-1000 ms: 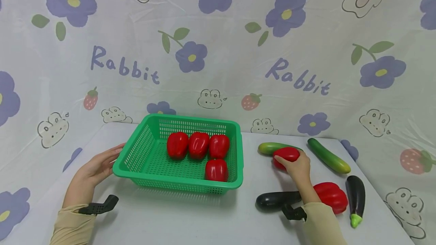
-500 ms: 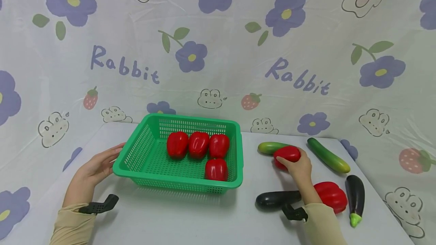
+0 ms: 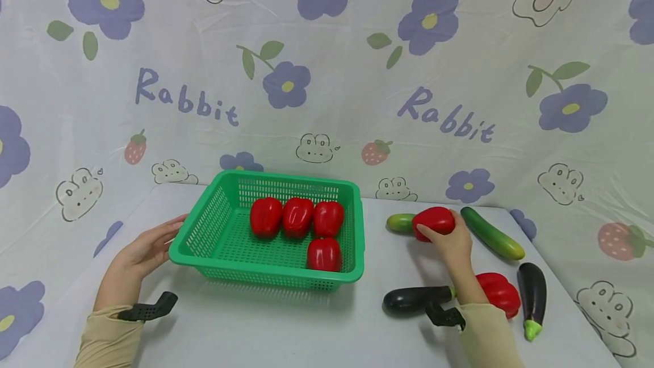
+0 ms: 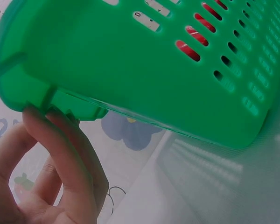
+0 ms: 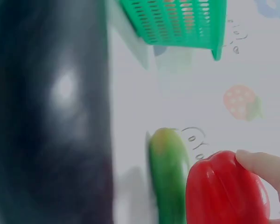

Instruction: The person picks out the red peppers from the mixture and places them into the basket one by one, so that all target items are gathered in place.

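My right hand (image 3: 455, 246) holds a red bell pepper (image 3: 433, 222), thumb on its near side. In the head view it overlaps a cucumber (image 3: 400, 222) lying behind. In the right wrist view the thumb (image 5: 266, 165) presses the glossy pepper (image 5: 226, 191) beside the cucumber (image 5: 168, 172). At the left, my left hand (image 3: 148, 249) touches the end of a green plastic basket (image 3: 265, 278) from outside. The left wrist view shows its bent fingertips (image 4: 31, 116) right at the underside of the basket's rim (image 4: 9, 93). Several red bell peppers (image 3: 297, 217) lie in the basket's right half.
Right of the basket, a dark eggplant (image 3: 414, 301) lies near my right wrist, with another red bell pepper (image 3: 501, 294) partly behind the forearm. Farther right are a second eggplant (image 3: 532, 294) and a second cucumber (image 3: 490, 233). A patterned cloth (image 3: 327, 72) hangs behind the white table (image 3: 265, 334).
My right hand and the bell pepper it holds have moved up and slightly right in the head view, now covering more of the cucumber. My left hand and the basket have stayed put.
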Motion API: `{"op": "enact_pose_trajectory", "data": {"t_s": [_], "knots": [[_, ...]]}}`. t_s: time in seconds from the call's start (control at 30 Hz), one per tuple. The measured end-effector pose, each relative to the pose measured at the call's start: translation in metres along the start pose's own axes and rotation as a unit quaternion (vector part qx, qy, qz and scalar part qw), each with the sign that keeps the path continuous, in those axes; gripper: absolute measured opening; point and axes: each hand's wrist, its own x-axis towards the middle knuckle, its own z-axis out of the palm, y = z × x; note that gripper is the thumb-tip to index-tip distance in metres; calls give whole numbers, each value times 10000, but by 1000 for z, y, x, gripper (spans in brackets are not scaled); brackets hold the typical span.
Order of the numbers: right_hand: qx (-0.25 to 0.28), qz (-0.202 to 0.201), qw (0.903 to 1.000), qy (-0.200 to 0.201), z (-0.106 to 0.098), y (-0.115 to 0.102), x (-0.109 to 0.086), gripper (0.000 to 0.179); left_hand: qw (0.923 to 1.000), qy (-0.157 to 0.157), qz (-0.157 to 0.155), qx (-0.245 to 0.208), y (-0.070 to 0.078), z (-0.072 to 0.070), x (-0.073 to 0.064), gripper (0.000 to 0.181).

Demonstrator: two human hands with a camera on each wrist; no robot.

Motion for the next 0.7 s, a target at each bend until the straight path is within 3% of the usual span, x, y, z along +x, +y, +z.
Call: {"op": "enact_pose_trajectory", "data": {"t_s": [0.33, 0.7], "knots": [[158, -332, 9993, -62, 0, -32, -5, 90, 9998, 5, -44, 176, 0, 0, -1, 30], [354, -600, 9973, -215, 9, -62, -11, 88, 9998, -187, 22, -59, -1, -2, -1, 34]]}}
